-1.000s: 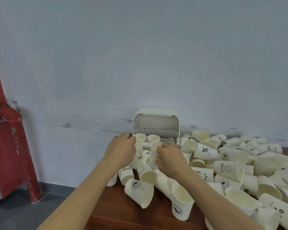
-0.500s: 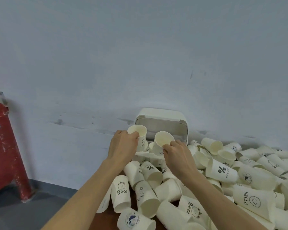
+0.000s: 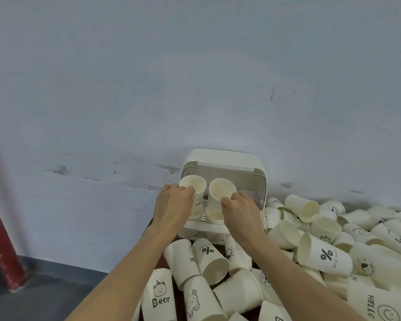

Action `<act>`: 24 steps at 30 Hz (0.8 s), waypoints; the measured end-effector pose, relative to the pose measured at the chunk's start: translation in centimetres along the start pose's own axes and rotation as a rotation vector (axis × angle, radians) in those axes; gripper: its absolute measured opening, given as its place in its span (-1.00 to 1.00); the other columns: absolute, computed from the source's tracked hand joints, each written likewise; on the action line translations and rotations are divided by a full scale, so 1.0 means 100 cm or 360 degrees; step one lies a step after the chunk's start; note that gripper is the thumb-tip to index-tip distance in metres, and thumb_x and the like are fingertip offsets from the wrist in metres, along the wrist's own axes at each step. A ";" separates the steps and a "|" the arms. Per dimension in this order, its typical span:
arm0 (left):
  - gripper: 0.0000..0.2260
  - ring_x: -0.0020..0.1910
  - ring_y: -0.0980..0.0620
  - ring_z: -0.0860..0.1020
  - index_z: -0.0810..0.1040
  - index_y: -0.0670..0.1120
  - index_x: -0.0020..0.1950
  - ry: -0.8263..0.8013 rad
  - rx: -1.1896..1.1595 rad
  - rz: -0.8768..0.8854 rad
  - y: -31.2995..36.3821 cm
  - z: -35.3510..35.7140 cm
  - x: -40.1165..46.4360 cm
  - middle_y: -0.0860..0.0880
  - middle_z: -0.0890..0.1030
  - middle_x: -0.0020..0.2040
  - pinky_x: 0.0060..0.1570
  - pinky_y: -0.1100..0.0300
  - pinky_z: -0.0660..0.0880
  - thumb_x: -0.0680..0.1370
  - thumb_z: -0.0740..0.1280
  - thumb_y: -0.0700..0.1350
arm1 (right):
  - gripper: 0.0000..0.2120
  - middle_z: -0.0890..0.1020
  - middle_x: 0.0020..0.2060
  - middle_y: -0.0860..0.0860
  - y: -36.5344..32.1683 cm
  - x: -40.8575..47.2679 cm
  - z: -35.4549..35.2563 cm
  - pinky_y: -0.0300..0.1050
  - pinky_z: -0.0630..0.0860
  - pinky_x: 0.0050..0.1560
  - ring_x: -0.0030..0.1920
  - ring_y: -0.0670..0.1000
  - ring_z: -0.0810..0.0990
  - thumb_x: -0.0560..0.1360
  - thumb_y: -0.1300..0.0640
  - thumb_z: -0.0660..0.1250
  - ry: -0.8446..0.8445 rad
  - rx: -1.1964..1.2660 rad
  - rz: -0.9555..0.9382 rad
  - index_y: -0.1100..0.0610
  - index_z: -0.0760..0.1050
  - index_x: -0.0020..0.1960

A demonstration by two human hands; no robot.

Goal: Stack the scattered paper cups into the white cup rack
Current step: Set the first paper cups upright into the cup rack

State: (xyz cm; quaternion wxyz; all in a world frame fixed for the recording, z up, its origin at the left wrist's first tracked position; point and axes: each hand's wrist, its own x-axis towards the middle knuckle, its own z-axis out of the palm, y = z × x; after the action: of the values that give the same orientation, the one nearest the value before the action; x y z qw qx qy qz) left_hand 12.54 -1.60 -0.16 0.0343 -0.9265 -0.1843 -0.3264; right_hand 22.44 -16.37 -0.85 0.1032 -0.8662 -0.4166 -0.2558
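Observation:
A white cup rack point(image 3: 222, 161) with its clear lid raised stands against the wall at the table's back. My left hand point(image 3: 173, 206) grips a paper cup point(image 3: 193, 187) upright in front of the rack's left side. My right hand point(image 3: 241, 210) pinches a second paper cup point(image 3: 222, 188) by its rim, tilted so the mouth faces me. Another cup point(image 3: 215, 215) sits lower inside the rack between my hands. Several printed paper cups point(image 3: 324, 257) lie scattered over the table.
Loose cups point(image 3: 160, 295) crowd the table in front of the rack and to its right. A pale wall rises directly behind. A red post point(image 3: 0, 246) stands on the grey floor at the left.
Both hands went from the cups at the rack's front to lifting one cup each up before the rack opening. The camera moved closer and turned right.

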 end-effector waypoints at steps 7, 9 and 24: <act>-0.88 -0.26 -0.06 0.51 0.67 0.02 -0.16 -0.0263 0.0170 0.0052 -0.010 0.018 -0.004 -0.04 0.64 -0.28 -0.28 0.19 0.30 0.52 0.36 -0.12 | -0.76 0.61 -0.02 0.13 0.006 -0.003 0.006 -0.10 0.28 -0.12 0.03 0.15 0.49 0.48 0.37 0.20 -0.0276 -0.0073 -0.0006 0.20 0.56 0.04; -0.78 -0.10 -0.07 0.51 0.64 0.05 0.05 -0.0330 0.0252 0.0076 -0.010 0.019 -0.004 -0.07 0.64 -0.09 -0.18 0.20 0.26 0.61 0.20 -0.09 | -0.76 0.59 0.02 0.13 0.005 -0.004 0.005 -0.08 0.36 -0.04 0.07 0.15 0.47 0.49 0.38 0.20 -0.0350 -0.0079 0.0009 0.20 0.55 0.07; -0.54 0.09 -0.16 0.51 0.13 0.00 0.52 -0.0794 0.0241 0.0116 -0.008 0.002 -0.032 -0.16 0.57 0.15 -0.09 0.07 0.28 0.62 0.11 -0.06 | -0.59 0.50 0.15 0.21 -0.014 -0.024 -0.010 0.04 0.39 0.16 0.19 0.22 0.40 0.48 0.30 0.22 -0.0577 -0.0170 0.0060 0.20 0.29 0.32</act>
State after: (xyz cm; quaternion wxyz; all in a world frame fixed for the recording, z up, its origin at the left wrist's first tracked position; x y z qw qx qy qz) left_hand 10.11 -1.83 -2.32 0.0687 -0.9791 -0.1776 -0.0718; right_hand 19.75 -17.53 -1.35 -0.0150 -0.9101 -0.3977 -0.1153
